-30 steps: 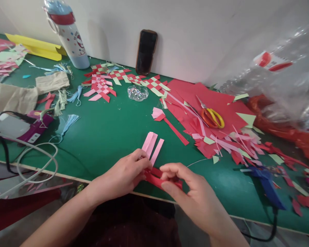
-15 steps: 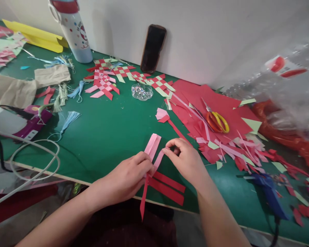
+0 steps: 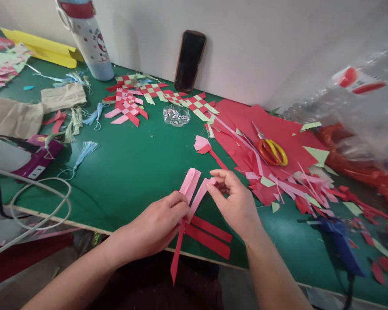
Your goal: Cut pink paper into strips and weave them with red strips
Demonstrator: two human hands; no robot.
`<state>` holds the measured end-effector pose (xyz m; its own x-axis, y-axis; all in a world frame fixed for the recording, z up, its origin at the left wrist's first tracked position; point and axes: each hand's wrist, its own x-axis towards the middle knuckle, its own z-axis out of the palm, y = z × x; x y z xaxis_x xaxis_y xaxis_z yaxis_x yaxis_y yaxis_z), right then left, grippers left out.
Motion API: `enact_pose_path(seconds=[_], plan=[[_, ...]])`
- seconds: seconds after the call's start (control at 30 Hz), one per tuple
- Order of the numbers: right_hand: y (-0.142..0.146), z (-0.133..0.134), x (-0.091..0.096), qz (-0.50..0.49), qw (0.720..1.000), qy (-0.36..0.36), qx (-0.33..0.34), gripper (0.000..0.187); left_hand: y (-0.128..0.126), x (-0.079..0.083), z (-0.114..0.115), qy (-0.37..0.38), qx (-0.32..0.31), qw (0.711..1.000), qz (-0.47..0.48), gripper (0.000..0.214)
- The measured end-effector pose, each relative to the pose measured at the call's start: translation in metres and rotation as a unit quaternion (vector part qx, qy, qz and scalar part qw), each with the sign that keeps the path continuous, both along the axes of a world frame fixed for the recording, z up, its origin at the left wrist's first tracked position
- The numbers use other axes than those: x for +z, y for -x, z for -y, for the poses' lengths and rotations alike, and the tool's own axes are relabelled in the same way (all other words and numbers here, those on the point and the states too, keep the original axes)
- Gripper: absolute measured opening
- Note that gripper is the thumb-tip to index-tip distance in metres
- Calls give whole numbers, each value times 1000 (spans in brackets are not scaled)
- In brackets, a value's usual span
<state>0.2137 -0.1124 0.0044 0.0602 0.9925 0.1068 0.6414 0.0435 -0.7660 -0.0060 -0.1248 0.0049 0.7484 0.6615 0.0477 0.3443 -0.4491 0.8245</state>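
Observation:
My left hand (image 3: 168, 213) is closed on a bundle of crossed paper strips near the table's front edge. Two pink paper strips (image 3: 190, 184) point away from it, and red paper strips (image 3: 210, 241) stick out to the right. One more red strip (image 3: 176, 262) hangs down past the edge. My right hand (image 3: 231, 193) has its thumb at the tip of the right-hand pink strip, the fingers curled above it. The crossing of the strips is hidden under my left fingers. A folded pink and red piece (image 3: 202, 143) lies just beyond.
Scissors (image 3: 271, 150) rest on red paper sheets (image 3: 245, 116) amid scraps at right. A blue glue gun (image 3: 339, 245) lies nearer. Woven paper fish (image 3: 127, 105), a bead dish (image 3: 176, 116), a phone (image 3: 190, 60) and a bottle (image 3: 87, 38) stand toward the wall. Tassels (image 3: 86, 153) and a cable (image 3: 67, 198) are left.
My right thumb and fingers have parted somewhat, and the pink strip's end now shows more fully, extending straighter. The hanging red strip has swung slightly left. My left hand keeps its hold.

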Motion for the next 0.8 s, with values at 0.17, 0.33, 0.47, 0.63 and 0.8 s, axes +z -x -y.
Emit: enact_pose_path(seconds=[0.17,0.33,0.47,0.63,0.8], plan=[[-2,13,9,55,998,-16,35,16,0,-1,0,3,5,1000,10,19],[-8,50,21,67,990,-81,95,8,0,-1,1,16,11,1000,6,20],[-8,82,25,56,966,-142,206,19,0,-1,2,11,22,1000,14,23],[1,104,30,96,943,-172,269,18,1,-2,3,-3,26,999,-18,35],[11,110,32,116,937,-174,280,23,-1,-4,3,-7,45,999,-24,29]])
